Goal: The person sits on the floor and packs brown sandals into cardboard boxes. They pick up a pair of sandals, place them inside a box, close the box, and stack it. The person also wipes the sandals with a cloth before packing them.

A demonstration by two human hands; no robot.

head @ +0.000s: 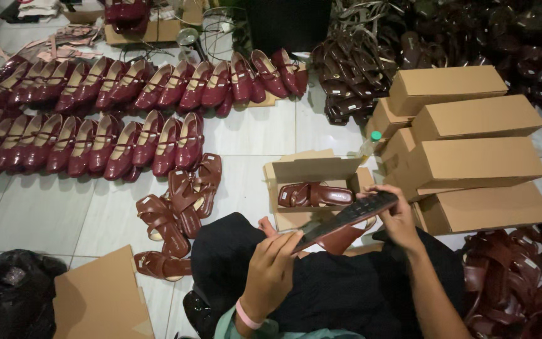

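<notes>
A brown sandal (346,221) lies sole-up between both hands, tilted, above the person's dark lap (321,289) and just in front of an open cardboard box (312,169). The left hand (270,273) has its grip closed on the near end of the sandal, fingers curled over the edge of the sole. The right hand (396,216) grasps the far end, fingers wrapped across the dark sole and the thumb underneath. A pink band (246,316) sits on the left wrist.

Inside the open box rests a second brown sandal (313,195), lying on its side with the straps toward the left. Right of the box stands a stack of closed cardboard boxes (472,150), set in steps one upon another, and a small bottle with a green cap (371,142) stands at their left edge.

On the tiled floor (246,135) to the left lie several loose brown strap sandals (180,207), some overlapping. Beyond them run two long rows of glossy dark red flat shoes (133,113), packed side by side. A flat piece of cardboard (98,301) lies near the bottom left, beside a black plastic bag (10,295). More dark sandals are heaped at the top right (472,37) and at the lower right (515,282)
</notes>
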